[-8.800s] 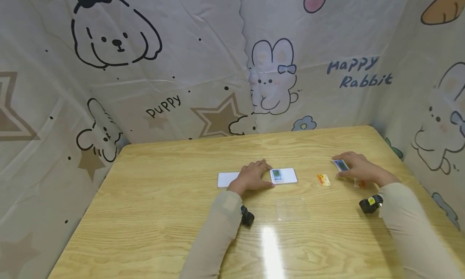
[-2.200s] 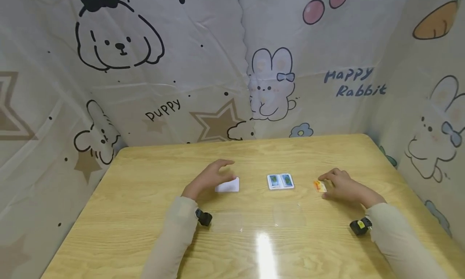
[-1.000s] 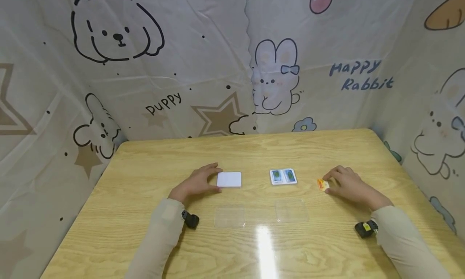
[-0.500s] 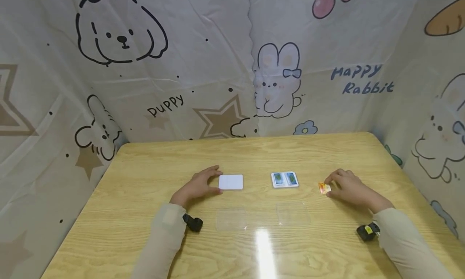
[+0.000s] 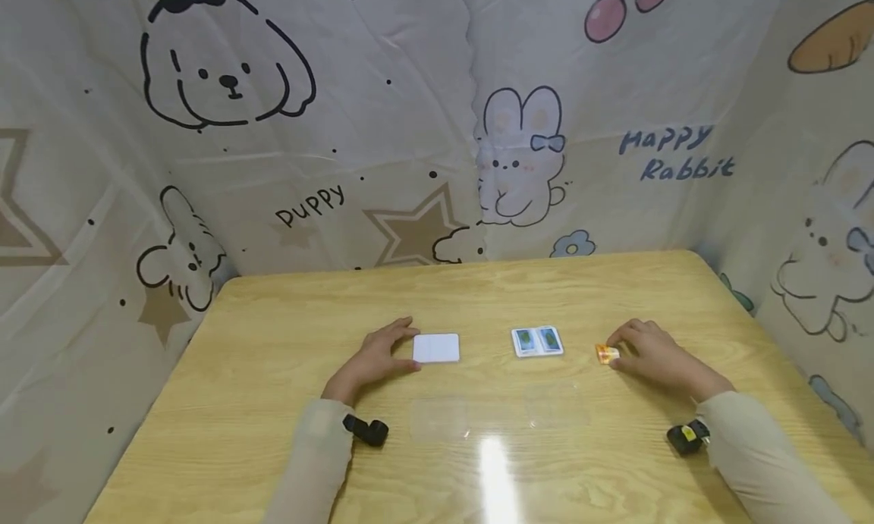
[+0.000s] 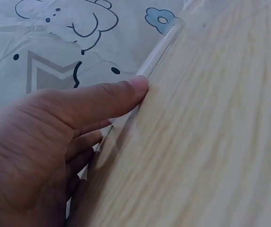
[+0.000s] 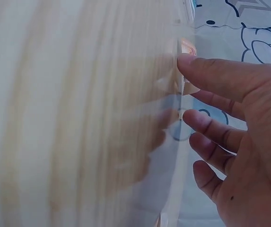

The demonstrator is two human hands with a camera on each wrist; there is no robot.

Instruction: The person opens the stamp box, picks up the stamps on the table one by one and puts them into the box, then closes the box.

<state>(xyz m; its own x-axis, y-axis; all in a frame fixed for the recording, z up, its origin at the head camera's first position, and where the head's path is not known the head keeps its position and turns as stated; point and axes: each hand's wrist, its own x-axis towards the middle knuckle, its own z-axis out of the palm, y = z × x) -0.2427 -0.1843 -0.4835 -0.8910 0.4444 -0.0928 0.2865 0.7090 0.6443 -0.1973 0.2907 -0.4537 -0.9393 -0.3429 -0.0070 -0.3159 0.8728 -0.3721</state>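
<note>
My left hand [image 5: 374,361] grips the left end of a flat white rectangular box [image 5: 437,348], thumb at its near corner and forefinger at its far one. In the left wrist view, the thumb [image 6: 121,97] presses the box's edge. To the right lies a similar white box [image 5: 554,351] with two blue-green picture cards [image 5: 525,340] side by side in it. My right hand [image 5: 657,357] pinches a small orange-and-white card [image 5: 605,354], which curves up a little at the table. Its thumb [image 7: 211,71] partly hides the card in the right wrist view.
Two clear plastic lids [image 5: 440,419] lie on the wooden table [image 5: 273,342] in front of the boxes, faint against the grain. A printed cloth [image 5: 382,130] with cartoon animals hangs close behind the table and along both sides.
The second blue-green card has gone from my right hand into the right box. My left hand has moved to the left box's outer end, and my right hand has taken the orange card.
</note>
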